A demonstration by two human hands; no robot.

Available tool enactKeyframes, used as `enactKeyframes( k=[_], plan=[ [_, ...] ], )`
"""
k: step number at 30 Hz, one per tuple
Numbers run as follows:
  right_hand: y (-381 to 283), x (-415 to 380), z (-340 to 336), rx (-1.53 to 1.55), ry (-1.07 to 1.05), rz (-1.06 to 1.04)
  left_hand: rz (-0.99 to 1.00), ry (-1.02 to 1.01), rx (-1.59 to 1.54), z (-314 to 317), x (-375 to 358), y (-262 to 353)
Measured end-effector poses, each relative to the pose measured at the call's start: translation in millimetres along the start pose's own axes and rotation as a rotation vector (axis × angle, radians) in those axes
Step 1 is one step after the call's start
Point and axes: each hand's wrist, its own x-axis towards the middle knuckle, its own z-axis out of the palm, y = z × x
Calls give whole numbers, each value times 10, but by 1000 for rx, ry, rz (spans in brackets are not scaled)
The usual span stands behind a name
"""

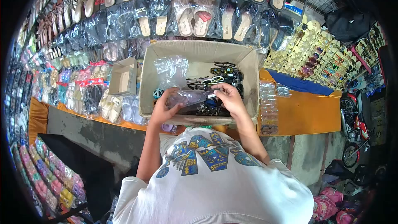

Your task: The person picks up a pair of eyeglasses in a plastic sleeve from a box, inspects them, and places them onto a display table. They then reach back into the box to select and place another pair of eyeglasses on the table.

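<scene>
Between my two hands is a pair of glasses in a clear plastic sleeve [190,98], held level over the near part of a large cardboard box [199,119]. My left hand [166,107] grips the sleeve's left end, thumb in front. On the other end, my right hand [230,99] pinches the glasses near a small white tag. Inside the box, a heap of loose glasses [215,82] with dark and pale frames lies on the right. Clear plastic sleeves [172,69] lie on the left, and a small teal-edged item [158,93] sits beside my left hand.
A smaller open carton [123,77] stands left of the box, among bagged sandals. Rows of sandals [192,20] rise behind. A rack of sunglasses [313,60] is at right, above an orange-covered table [304,114] with plastic sleeves [268,108]. A red motorcycle [355,124] stands farther right.
</scene>
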Motion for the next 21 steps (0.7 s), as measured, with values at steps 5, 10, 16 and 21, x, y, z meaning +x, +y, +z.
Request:
enactKeyframes(
  k=[5,10,16,21],
  plan=[
    [317,81,130,136,147,-156,-268,10,-422,-25,9,141],
    [334,56,303,285,167,-143,-260,94,-320,-60,42,180],
    [382,23,378,291,158,-177,-275,191,-477,137,42,498],
    [364,8,442,297,279,-217,-315,270,-542,236,32,416]
  ],
)
